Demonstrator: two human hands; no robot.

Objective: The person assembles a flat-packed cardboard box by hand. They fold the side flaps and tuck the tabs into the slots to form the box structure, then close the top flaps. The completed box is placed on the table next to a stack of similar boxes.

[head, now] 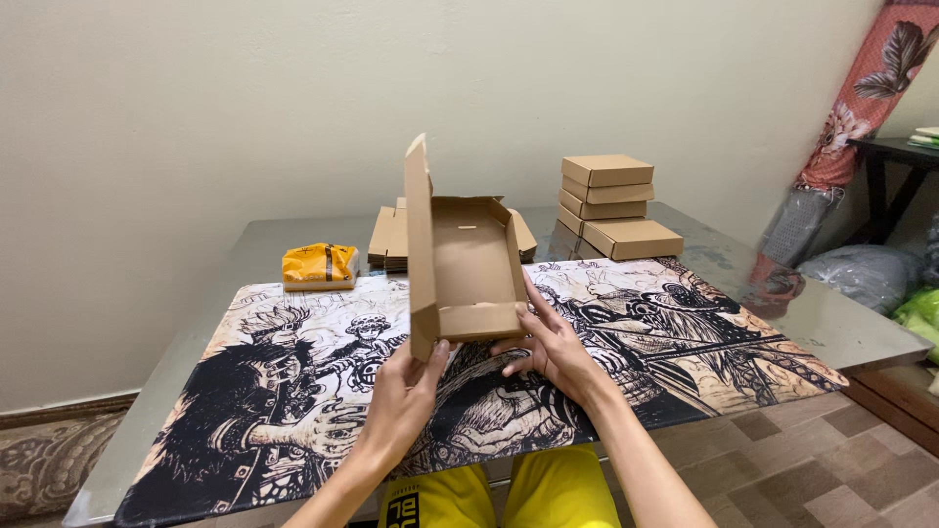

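Cardboard mailer box [468, 262] held above the printed desk mat [293, 391] — lid flap upright. Left hand [403, 391] gripping the near left corner, right hand [553, 347] clamped on the right wall. Keep walls square while tucking flaps — press evenly.

From my remote seat the picture comes through evenly lit, with soft indoor light that seems to fall from above. The wall [196, 108] is a flat pale cream with no hot spots. The bare table [841, 328] edge toward three o'clock carries a dull sheen and a faint reflection. Shadows are weak: a soft one sits inside the open cardboard box [469, 259], another under the stack of boxes [614, 205] at one o'clock. Focus is sharp at the centre; the curtain [875, 93] at two o'clock and the bags [866, 274] at three o'clock look slightly smeared. Straight edges bow a little near the corners.
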